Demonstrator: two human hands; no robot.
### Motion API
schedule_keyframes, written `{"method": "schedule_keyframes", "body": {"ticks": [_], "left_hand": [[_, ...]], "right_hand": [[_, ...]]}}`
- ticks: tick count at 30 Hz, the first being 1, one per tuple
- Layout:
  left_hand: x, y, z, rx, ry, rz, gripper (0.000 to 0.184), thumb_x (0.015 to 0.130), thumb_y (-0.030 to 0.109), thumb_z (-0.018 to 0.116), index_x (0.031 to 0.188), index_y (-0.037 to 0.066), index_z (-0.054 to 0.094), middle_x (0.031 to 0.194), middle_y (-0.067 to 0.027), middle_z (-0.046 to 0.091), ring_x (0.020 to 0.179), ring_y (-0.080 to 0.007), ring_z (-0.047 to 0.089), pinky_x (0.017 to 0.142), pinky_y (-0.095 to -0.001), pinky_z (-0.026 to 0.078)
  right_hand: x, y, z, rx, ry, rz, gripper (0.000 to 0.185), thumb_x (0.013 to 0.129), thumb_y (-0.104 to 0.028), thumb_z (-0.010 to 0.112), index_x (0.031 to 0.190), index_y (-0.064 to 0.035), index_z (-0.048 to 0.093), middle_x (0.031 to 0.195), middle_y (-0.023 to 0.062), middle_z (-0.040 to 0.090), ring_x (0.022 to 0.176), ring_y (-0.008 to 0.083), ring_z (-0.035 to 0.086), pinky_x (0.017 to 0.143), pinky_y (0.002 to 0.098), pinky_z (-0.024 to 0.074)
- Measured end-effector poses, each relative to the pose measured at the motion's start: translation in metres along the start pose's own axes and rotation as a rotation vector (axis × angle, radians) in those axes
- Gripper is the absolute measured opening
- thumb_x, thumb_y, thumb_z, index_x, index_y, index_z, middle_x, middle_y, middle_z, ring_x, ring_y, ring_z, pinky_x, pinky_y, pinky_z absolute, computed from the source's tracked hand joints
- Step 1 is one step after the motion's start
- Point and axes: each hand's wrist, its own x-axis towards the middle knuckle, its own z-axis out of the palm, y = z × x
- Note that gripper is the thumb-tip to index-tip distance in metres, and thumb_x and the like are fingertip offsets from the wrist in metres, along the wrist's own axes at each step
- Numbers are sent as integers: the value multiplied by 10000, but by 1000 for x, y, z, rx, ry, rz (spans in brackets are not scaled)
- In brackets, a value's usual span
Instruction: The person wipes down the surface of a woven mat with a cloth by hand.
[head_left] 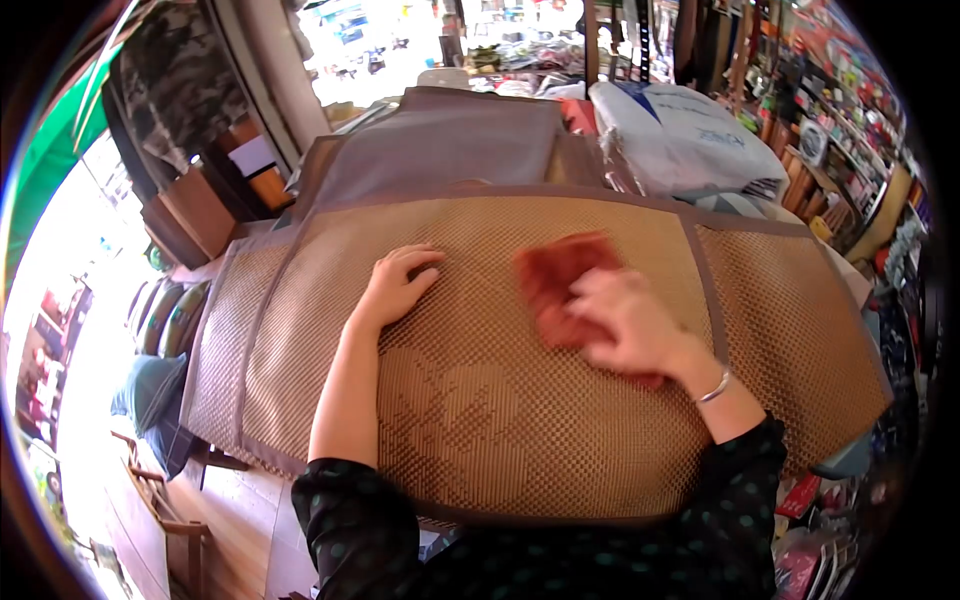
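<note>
A brown woven mat with dark fabric edging lies spread out in front of me, its two side panels angling down at left and right. My left hand rests on the mat left of centre, fingers slightly apart, holding nothing. Right of centre, my right hand presses on a reddish-brown cloth against the mat; hand and cloth are blurred by motion. A silver bracelet circles my right wrist. A raised pattern shows in the weave nearest me.
Behind the mat lie a folded grey-brown sheet and a white plastic package. Cushions and a wooden chair stand at the left. Crowded shelves line the right side.
</note>
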Motion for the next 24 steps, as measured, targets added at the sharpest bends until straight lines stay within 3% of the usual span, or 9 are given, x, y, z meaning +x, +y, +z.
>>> {"method": "schedule_keyframes", "body": {"ticks": [4,6,8,13,16,19,23,24], "left_hand": [[-3,4,-1,29,4,-21,325,909,225,655,1206,104,705,1389,-160,585,1327,-347,499,1137,-454,370],[-1,7,-1,-3,-4,-72,325,910,223,655,1209,106,705,1382,-156,590,1337,-344,488,1145,-464,355],[-2,4,-2,6,-15,-37,328,913,224,653,1221,120,701,1388,-151,585,1339,-342,485,1146,-463,353],[-2,3,0,10,-15,-89,334,918,239,653,1236,144,697,1425,-124,558,1376,-326,442,1173,-475,303],[-4,3,0,10,-9,-89,330,924,247,649,1233,143,698,1429,-117,556,1390,-324,424,1183,-483,276],[-2,4,0,8,-18,-104,331,928,251,647,1237,143,695,1431,-119,553,1387,-326,423,1183,-479,274],[-3,2,-2,0,-46,-100,338,930,258,642,1244,143,690,1429,-125,553,1388,-324,421,1185,-476,270],[-2,1,-2,10,-41,-74,342,930,261,641,1248,143,688,1429,-127,552,1389,-323,420,1185,-477,271]], "right_hand": [[3,-70,14,174,-164,-406,584,657,-342,815,1194,-163,669,1366,104,578,1346,282,473,1131,537,308],[4,-62,13,241,-183,-400,552,678,-325,809,1191,-164,680,1391,103,563,1355,280,467,1144,542,298],[11,-32,4,159,-142,-244,528,707,-303,786,1198,-141,681,1383,130,567,1347,302,472,1139,522,321],[-24,101,8,-34,173,374,496,796,-336,695,1223,-87,658,1333,175,596,1305,330,509,1114,505,349],[-36,108,-2,-170,201,561,497,812,-361,676,1224,-84,654,1327,158,603,1291,326,521,1090,488,380],[-22,60,-2,-101,93,281,490,761,-318,706,1194,-91,664,1285,128,617,1267,314,534,1075,499,386],[5,-51,14,126,-82,-309,543,710,-321,775,1211,-151,654,1346,113,582,1332,277,478,1151,521,285],[6,-53,16,194,-125,-347,557,703,-322,792,1218,-161,658,1370,115,569,1344,280,471,1159,528,275]]}}
